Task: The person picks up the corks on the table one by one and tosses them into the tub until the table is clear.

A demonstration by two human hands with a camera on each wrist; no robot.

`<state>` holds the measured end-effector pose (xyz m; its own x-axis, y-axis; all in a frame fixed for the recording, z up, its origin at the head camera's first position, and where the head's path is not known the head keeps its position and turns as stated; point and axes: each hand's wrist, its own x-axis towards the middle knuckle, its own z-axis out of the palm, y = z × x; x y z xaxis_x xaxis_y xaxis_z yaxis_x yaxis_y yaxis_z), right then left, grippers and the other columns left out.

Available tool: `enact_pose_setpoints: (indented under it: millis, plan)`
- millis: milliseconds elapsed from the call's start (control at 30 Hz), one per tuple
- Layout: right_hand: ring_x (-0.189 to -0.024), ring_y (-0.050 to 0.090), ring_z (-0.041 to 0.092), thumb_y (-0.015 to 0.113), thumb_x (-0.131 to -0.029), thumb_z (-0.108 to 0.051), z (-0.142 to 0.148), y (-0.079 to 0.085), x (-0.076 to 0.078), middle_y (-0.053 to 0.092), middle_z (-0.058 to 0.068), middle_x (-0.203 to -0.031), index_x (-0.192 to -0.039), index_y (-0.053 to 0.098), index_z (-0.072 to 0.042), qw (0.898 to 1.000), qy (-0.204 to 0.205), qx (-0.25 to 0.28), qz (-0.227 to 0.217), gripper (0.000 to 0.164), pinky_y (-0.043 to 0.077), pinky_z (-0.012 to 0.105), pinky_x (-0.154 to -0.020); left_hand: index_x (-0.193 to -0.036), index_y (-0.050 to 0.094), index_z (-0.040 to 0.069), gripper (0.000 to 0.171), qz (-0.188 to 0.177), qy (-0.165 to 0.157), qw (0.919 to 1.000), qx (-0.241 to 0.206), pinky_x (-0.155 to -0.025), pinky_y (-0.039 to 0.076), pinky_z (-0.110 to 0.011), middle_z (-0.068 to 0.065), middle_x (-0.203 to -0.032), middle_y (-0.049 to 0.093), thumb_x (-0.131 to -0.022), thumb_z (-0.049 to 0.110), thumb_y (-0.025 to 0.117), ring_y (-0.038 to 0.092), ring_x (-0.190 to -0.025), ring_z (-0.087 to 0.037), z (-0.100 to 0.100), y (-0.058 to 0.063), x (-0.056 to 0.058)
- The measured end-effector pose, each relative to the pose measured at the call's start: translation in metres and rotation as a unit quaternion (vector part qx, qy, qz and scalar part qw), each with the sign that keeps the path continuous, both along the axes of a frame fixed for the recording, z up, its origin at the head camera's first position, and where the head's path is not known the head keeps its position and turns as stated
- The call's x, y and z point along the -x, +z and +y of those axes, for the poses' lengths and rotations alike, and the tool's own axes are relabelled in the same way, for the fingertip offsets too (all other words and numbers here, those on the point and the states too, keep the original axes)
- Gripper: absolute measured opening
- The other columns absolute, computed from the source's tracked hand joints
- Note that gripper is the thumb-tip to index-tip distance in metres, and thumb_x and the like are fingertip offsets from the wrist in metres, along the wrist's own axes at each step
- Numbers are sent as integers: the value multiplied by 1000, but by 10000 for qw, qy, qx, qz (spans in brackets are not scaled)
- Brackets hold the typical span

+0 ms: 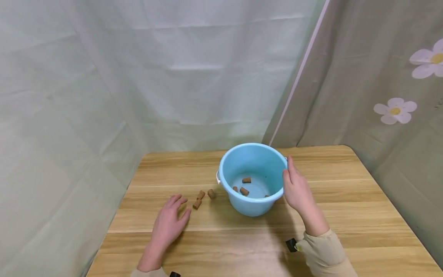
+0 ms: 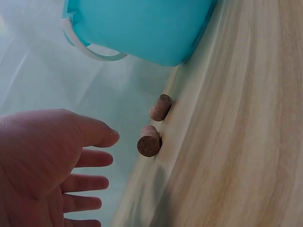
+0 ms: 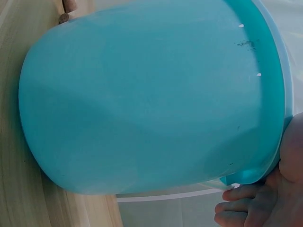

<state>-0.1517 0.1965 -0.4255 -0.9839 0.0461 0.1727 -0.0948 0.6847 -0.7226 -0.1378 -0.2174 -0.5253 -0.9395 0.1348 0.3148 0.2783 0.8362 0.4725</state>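
Left hand [image 1: 169,221]: hung lower left of centre in the head view, thumb and fingers spread, holding nothing.
Loose corks [image 1: 197,204]: three lay on the table [image 1: 346,215] just right of and slightly above the left hand, the nearer one; the closest two slanted from lower left to upper right.
Right hand [image 1: 299,190]: gripped the rim of the blue bucket [image 1: 250,209], right of centre.
Corks inside [image 1: 244,191]: several lay on the bucket's floor.
Curtain [image 1: 214,77]: filled the upper frame.
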Motion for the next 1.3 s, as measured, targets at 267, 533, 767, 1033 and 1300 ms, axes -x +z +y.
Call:
enact_pose_setpoints:
  millis: [267,533,767,1033,1300]
  plan:
    - [-157,27,45,29,-117,-26,0,2,-1,21,24,-174,-169,11,4,10000,39,23,-39,62,26,64,-125,-127,74,0,38,-294,43,9995,59,-115,39,-70,-28,-148,59,-96,20,80,49,-142,-51,2,-2,1]
    - [-158,26,45,29,-117,-25,0,2,-1,21,24,-174,-169,11,4,10000,24,25,-15,62,25,64,-126,-121,75,0,34,-394,34,9991,157,-117,38,-68,-30,-148,59,-95,22,81,48,-143,-52,6,-3,3]
    - [-157,28,45,29,-117,-25,0,1,1,23,25,-173,-168,13,5,10000,8,-33,63,62,26,63,-126,-117,74,0,35,-505,113,9985,205,-118,37,-67,-31,-147,58,-94,24,82,48,-143,-52,6,-5,6]
    - [-157,28,45,30,-117,-23,-1,1,0,23,25,-173,-168,13,5,10000,27,-6,80,61,26,63,-126,-117,74,0,37,-651,103,9975,264,-117,38,-67,-32,-146,58,-92,26,84,48,-142,-53,9,-7,9]
    - [-157,28,45,30,-117,-25,0,-1,0,23,25,-173,-168,13,5,10000,1,-14,77,62,26,63,-126,-115,74,0,37,-640,110,9975,293,-117,38,-68,-34,-145,58,-91,26,84,47,-142,-55,13,-10,12]
